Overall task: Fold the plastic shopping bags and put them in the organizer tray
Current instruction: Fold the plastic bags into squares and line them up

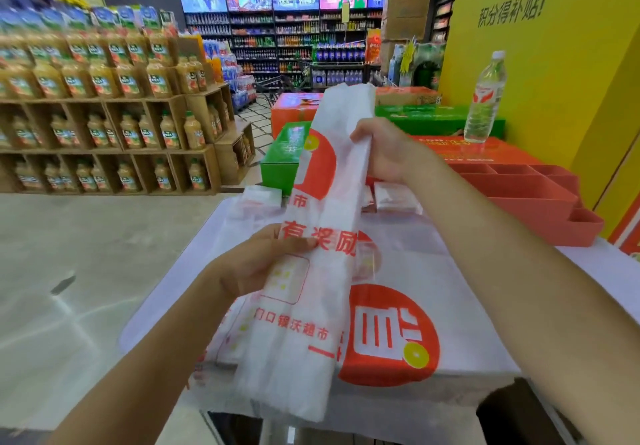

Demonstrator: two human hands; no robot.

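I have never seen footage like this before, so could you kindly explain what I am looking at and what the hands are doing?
There is no machine here: a person wears one wide-angle camera on the head, looking forward and down, so the two bare arms are their own. The left hand and the right hand both grip a white plastic shopping bag with red print, folded into a long strip and held up above the table. More bags lie flat on the table. A red organizer tray sits at the far right, with a water bottle behind it. Shop shelves fill the background.
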